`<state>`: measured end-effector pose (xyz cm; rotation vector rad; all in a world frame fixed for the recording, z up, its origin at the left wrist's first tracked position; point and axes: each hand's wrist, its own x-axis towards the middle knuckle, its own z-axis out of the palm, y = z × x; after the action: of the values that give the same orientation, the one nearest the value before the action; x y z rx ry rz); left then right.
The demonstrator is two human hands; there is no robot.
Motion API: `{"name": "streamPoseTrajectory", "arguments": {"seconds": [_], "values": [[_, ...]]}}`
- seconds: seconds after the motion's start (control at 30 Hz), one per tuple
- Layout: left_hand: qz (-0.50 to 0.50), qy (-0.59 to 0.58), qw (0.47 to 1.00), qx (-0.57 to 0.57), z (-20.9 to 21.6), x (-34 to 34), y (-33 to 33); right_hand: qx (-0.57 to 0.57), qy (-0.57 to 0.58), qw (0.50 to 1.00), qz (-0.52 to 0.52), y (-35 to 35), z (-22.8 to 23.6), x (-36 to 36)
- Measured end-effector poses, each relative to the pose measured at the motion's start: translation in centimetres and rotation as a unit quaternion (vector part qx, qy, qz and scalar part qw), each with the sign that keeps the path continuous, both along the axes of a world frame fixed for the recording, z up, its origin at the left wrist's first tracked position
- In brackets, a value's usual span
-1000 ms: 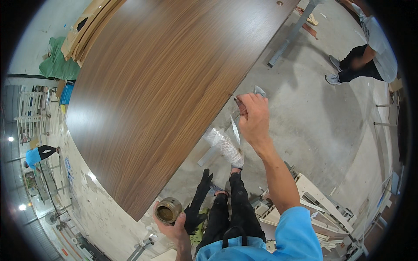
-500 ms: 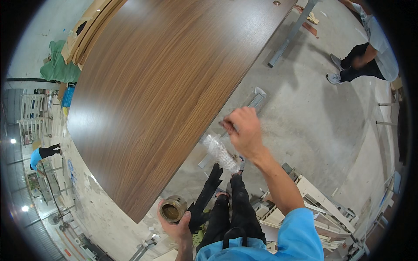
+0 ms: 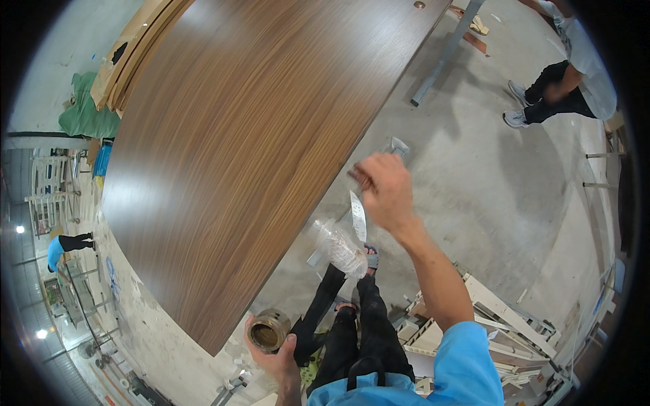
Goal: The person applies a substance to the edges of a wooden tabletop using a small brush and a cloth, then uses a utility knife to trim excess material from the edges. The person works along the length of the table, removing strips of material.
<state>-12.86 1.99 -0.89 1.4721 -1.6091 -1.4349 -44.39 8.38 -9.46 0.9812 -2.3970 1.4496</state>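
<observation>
A round glass jar [image 3: 270,329] with brown stuff inside sits in my left hand [image 3: 276,360], its open mouth facing up. My fingers wrap round its side, just off the near corner of a large wood-grain panel [image 3: 244,155]. My right hand [image 3: 386,188] is closed beside the panel's right edge, above the floor. A small dark thing shows at its fingertips, too blurred to name. Below that hand lie a crumpled roll of clear plastic wrap [image 3: 340,249] and a pale pointed strip [image 3: 358,216].
A metal bar [image 3: 443,61] juts out beyond the panel's right edge. Scrap boards [image 3: 497,325] are piled at the lower right. One person [image 3: 572,78] stands at the upper right, another [image 3: 64,249] bends far left. Stacked boards [image 3: 132,51] lean at the upper left.
My right hand has shifted slightly along the panel's edge. The pale strip beside the plastic wrap now shows. The jar stays in my left hand.
</observation>
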Motion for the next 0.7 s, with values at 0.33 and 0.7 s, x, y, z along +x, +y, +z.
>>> {"name": "streamPoseTrajectory", "arguments": {"seconds": [0.33,0.7], "values": [[-0.024,-0.012,1.000,-0.008,-0.5,-0.8,0.1,0.015,0.025,0.999,-0.014,1.1,-1.8,-2.8],[-0.039,-0.027,0.999,-0.016,-0.8,-0.9,-0.1,0.003,-0.084,0.996,0.000,0.8,-0.2,0.6]]}}
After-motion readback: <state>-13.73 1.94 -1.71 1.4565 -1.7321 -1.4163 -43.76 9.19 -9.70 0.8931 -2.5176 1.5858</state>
